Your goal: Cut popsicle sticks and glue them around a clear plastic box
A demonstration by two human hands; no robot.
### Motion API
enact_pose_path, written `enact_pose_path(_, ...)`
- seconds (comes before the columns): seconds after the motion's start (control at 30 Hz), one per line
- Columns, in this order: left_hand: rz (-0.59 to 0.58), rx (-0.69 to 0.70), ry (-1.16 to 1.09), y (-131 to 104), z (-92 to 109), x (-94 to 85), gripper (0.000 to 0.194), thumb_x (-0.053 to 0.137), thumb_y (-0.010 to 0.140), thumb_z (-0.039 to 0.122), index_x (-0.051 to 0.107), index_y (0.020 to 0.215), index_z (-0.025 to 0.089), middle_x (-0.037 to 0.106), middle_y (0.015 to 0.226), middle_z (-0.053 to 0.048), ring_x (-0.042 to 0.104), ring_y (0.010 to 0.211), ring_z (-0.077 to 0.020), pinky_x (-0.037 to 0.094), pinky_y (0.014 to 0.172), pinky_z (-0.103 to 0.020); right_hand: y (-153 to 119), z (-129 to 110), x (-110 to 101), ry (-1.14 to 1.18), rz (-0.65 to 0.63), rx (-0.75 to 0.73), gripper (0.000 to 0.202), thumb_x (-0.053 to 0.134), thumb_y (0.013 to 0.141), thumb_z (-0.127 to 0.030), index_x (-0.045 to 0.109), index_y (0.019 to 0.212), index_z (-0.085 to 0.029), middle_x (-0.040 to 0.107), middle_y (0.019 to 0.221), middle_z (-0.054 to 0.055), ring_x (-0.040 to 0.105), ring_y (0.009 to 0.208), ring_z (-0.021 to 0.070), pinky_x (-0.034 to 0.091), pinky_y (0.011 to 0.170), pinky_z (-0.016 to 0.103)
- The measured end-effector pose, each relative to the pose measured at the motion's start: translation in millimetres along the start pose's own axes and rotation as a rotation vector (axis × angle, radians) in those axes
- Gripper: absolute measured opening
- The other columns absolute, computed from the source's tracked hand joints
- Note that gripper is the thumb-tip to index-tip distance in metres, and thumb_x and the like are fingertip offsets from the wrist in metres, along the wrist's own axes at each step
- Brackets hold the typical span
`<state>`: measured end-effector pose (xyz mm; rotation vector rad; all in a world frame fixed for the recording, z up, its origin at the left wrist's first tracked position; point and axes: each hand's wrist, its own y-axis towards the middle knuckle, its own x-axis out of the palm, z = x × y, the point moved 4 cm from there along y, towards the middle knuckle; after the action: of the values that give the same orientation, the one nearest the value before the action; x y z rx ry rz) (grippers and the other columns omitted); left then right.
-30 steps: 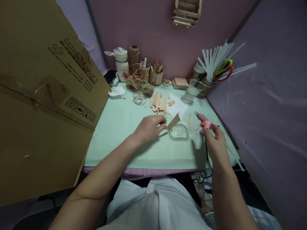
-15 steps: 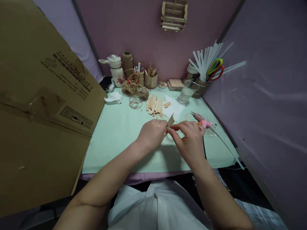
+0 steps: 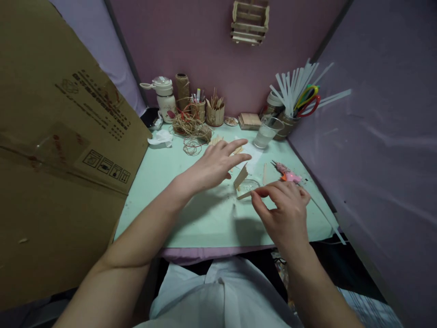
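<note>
Between the thumb and forefinger of my right hand [image 3: 282, 205] is one end of a small wooden craft-stick piece [image 3: 241, 176]. A flat upright panel and a thin strip meet at an angle in it. Behind it, a clear shallow dish [image 3: 251, 184] lies on the table. My left hand [image 3: 216, 163] is open with its fingers spread, holding nothing. It hovers left of the piece and partly hides a pile of craft sticks [image 3: 215, 140]. A pink glue gun [image 3: 290, 176] lies just beyond my right hand.
A clear cup of liquid [image 3: 264, 136] stands at the back right beside a holder with white strips [image 3: 294, 86] and scissors [image 3: 309, 100]. Tangled twine [image 3: 187, 124], a bottle [image 3: 166, 102] and stick holders [image 3: 215, 115] line the back. A large cardboard box [image 3: 68, 182] walls the left side.
My left hand has let go of the wooden piece, moved up and left, and spread its fingers. My right hand, still pinching the piece, has shifted right and slightly nearer me.
</note>
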<state>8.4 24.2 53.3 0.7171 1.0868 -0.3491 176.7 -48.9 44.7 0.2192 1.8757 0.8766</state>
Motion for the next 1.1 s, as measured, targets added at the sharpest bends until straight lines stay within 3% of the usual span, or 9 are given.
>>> enact_pose_path(0.07,-0.115,0.087,-0.111,16.5,-7.8,8.1,0.063,0.067,0.070,-0.004,0.061,0.124,0.029,0.036,0.159,-0.005,0.044,0.136,-0.0283,0.039,0.105,-0.041,-3.0,1.7,-5.9,0.036,-0.023,-0.014,0.016,0.063,0.092,-0.025,0.064,0.076,-0.022,0.071,0.076,0.000,0.058,0.079,0.0204,0.030,0.084,0.038)
enact_pose_path(0.17,-0.261,0.100,-0.274,38.5,-14.7,27.7,0.040,0.066,0.071,-0.001,0.072,0.101,0.025,0.057,0.143,-0.003,0.058,0.123,-0.0215,0.046,0.094,-0.029,-5.2,4.2,-9.3,0.091,-0.052,-0.048,0.014,0.062,0.093,-0.026,0.064,0.080,-0.022,0.071,0.079,0.002,0.058,0.080,0.0202,0.033,0.082,0.037)
enact_pose_path(0.3,-0.244,0.072,-0.377,50.9,-12.4,38.5,0.014,0.069,0.070,0.008,0.071,0.069,0.022,0.075,0.102,-0.001,0.069,0.087,-0.0169,0.046,0.076,-0.026,-5.5,9.7,-10.2,0.087,-0.048,-0.080,0.013,0.061,0.094,-0.027,0.064,0.082,-0.022,0.070,0.080,0.002,0.058,0.082,0.0204,0.034,0.082,0.037)
enact_pose_path(0.43,-0.245,0.105,-0.301,47.1,0.6,34.8,0.018,0.065,0.067,0.005,0.066,0.057,0.020,0.070,0.070,0.000,0.059,0.063,-0.0146,0.039,0.062,-0.027,-7.5,15.3,-11.1,0.061,-0.061,-0.099,0.011,0.062,0.093,-0.027,0.064,0.084,-0.022,0.069,0.080,0.003,0.057,0.082,0.0213,0.035,0.083,0.038)
enact_pose_path(0.53,-0.297,0.088,-0.209,44.4,9.7,33.6,0.020,0.061,0.066,0.004,0.063,0.053,0.018,0.063,0.059,0.000,0.051,0.055,-0.0132,0.033,0.059,-0.029,-10.9,17.9,-12.9,0.050,-0.074,-0.120,0.009,0.063,0.093,-0.026,0.064,0.085,-0.022,0.069,0.081,0.004,0.057,0.083,0.0219,0.036,0.083,0.039)
enact_pose_path(0.67,-0.324,0.081,-0.136,44.7,16.2,36.3,0.018,0.058,0.069,0.007,0.065,0.057,0.019,0.064,0.061,-0.002,0.050,0.057,-0.0145,0.030,0.060,-0.031,-13.9,21.7,-13.9,0.024,-0.100,-0.151,0.008,0.063,0.093,-0.025,0.063,0.086,-0.022,0.068,0.083,0.004,0.057,0.085,0.0222,0.036,0.082,0.038)
enact_pose_path(0.93,-0.365,0.096,-0.256,43.1,12.2,43.1,0.018,0.059,0.067,0.003,0.066,0.064,0.019,0.059,0.059,0.001,0.044,0.052,-0.0119,0.025,0.056,-0.029,-8.4,34.5,-1.4,0.006,-0.130,-0.153,0.013,0.060,0.095,-0.029,0.065,0.084,-0.022,0.068,0.083,0.003,0.056,0.086,0.0216,0.033,0.083,0.037)
enact_pose_path(1.1,-0.439,0.071,-0.191,42.9,9.5,48.4,0.015,0.058,0.069,0.007,0.068,0.069,0.019,0.061,0.062,-0.001,0.044,0.053,-0.0128,0.025,0.057,-0.029,-6.8,38.7,7.6,0.004,-0.139,-0.156,0.014,0.059,0.095,-0.029,0.065,0.086,-0.021,0.069,0.084,0.004,0.057,0.086,0.0220,0.033,0.084,0.039)
